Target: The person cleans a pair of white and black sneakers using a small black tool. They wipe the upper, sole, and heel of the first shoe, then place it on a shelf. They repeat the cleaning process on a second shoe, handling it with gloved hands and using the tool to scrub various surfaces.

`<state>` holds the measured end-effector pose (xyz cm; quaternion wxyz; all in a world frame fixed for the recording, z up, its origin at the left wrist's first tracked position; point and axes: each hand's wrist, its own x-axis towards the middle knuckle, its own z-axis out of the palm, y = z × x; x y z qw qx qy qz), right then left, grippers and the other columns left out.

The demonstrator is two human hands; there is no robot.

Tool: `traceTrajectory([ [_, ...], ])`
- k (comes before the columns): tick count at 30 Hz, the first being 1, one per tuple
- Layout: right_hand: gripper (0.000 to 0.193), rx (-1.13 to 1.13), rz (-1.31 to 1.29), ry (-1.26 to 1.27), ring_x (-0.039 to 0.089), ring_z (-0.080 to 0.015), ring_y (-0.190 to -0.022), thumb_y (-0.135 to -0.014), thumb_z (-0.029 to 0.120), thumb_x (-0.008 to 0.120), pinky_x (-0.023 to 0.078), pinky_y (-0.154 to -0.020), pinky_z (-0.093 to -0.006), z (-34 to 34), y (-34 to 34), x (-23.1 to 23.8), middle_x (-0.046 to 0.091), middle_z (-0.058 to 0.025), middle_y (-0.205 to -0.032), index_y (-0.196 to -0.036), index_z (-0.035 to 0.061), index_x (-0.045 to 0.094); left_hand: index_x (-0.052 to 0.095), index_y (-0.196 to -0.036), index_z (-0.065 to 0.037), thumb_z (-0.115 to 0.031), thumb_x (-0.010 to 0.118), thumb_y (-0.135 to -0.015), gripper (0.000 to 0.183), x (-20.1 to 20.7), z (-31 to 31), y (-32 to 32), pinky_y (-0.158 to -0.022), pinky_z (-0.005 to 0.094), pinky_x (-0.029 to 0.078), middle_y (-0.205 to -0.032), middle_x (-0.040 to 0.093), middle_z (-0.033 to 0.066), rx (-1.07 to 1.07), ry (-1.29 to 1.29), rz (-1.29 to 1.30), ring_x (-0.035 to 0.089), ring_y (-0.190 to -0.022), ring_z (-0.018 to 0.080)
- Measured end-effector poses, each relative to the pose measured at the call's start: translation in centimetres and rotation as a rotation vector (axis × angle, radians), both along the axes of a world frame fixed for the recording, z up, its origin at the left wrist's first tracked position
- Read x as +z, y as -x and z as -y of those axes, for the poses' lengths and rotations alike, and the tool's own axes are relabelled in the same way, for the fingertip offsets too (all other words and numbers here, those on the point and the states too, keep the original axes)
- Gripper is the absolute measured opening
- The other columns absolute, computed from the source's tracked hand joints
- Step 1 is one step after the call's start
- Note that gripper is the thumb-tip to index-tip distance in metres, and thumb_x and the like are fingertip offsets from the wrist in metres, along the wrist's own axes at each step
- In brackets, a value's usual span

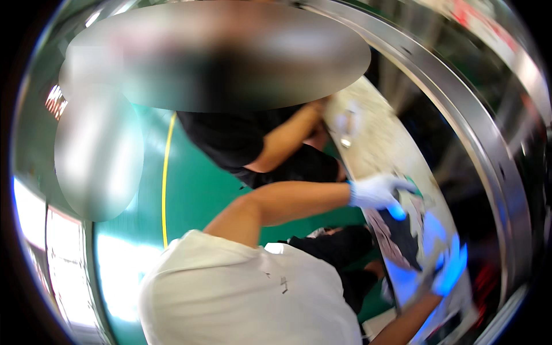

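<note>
My left hand (pixel 376 192), in a white glove with coloured fingertips, reaches over the pale worktop with thumb and fingers apart. Just beyond its fingertips and below them lie flat, irregular pieces: a dark grey piece (pixel 405 237) and a pinkish-grey piece (pixel 386 234), which look like cloth or thin sheet. I cannot tell whether the hand touches them. My right hand (pixel 451 269), gloved too and lit strongly blue, is over the worktop nearer to me. Its fingers are stretched out, somewhat smeared by motion, and nothing shows in them.
Beyond my left arm, a person in black (pixel 270 138) sits at the same worktop (pixel 374 138). A small pale object (pixel 345 142) lies near that person. A curved-looking metal rail (pixel 489 144) runs along the worktop's far side. A yellow line (pixel 167 178) crosses the green floor.
</note>
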<state>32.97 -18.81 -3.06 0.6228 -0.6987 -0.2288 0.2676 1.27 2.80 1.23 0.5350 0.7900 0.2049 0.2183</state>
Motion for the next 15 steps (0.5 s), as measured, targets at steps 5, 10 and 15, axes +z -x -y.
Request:
traceTrajectory([
  [5,0.034,-0.232,-0.08,-0.168,0.056,-0.0185,-0.058,-0.107,0.031,0.071,0.045,-0.052,-0.0346,6.4,1.4,-2.1,0.058,-0.0043,-0.07,-0.085,0.0076,0.061,0.069,-0.15,-0.006,-0.038,0.092,-0.079,0.082,-2.9,-4.2,-1.9,-0.114,0.0401,0.052,-0.143,0.073,0.0208,-0.037,0.14,-0.225,0.069,-0.132,0.0366],
  [10,0.031,-0.281,0.028,-0.154,0.042,-0.0113,-0.051,-0.105,0.027,0.071,0.033,-0.045,-0.0287,4.7,5.6,0.1,0.045,0.0025,-0.065,-0.086,0.0045,0.062,0.084,-0.118,-0.009,-0.057,0.078,-0.086,0.058,2.5,-2.8,-1.6,-0.093,0.0513,0.058,-0.108,0.079,0.0213,-0.01,-0.545,-0.558,0.075,-0.103,0.0415],
  [15,0.034,-0.216,0.024,-0.25,0.046,-0.0129,-0.052,-0.104,0.029,0.074,0.038,-0.045,-0.0283,5.3,6.1,-0.1,0.048,0.0001,-0.067,-0.105,-0.005,0.071,0.084,-0.104,-0.009,-0.044,0.061,-0.102,0.042,-2.9,0.3,-8.9,-0.084,0.0543,0.059,-0.1,0.079,0.0222,-0.154,-0.689,-0.135,0.076,-0.091,0.0432],
])
